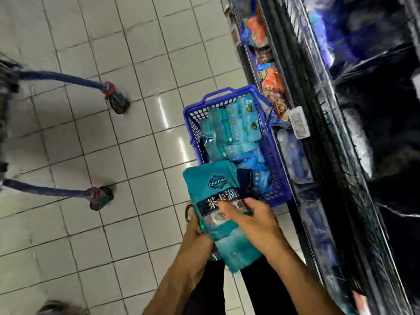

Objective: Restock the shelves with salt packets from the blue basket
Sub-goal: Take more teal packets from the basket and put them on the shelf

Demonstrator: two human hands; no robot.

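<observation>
Here, both hands hold a teal salt packet just near of the blue basket: the left hand grips its left edge, the right hand lies across its face, fingers curled, probably steadying it before shelving on the shelves at right.

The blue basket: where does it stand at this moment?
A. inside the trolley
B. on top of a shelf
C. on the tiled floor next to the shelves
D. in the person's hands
C: the blue basket, still holding salt packets, sits on the tiled floor beside the shelves.
</observation>
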